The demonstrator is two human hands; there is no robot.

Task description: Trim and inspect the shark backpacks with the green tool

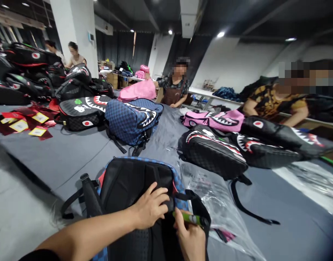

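A blue checkered backpack [114, 188] lies in front of me with its black back panel and straps facing up. My left hand [151, 206] rests on that black panel, fingers spread, holding nothing. Just to its right, my right hand [189, 232] is closed around a green marker-like tool [192, 218], at the right edge of the backpack. The tool's left end is close to the side seam; whether it touches the fabric is hard to tell. A black strap bunches beside the right hand.
A blue backpack [131, 119] and a black one [82, 112] stand beyond. Red tags [27, 121] lie at the left. Black and pink bags [215, 152] are at the right, near clear plastic [210, 192]. People work across the grey table [74, 152].
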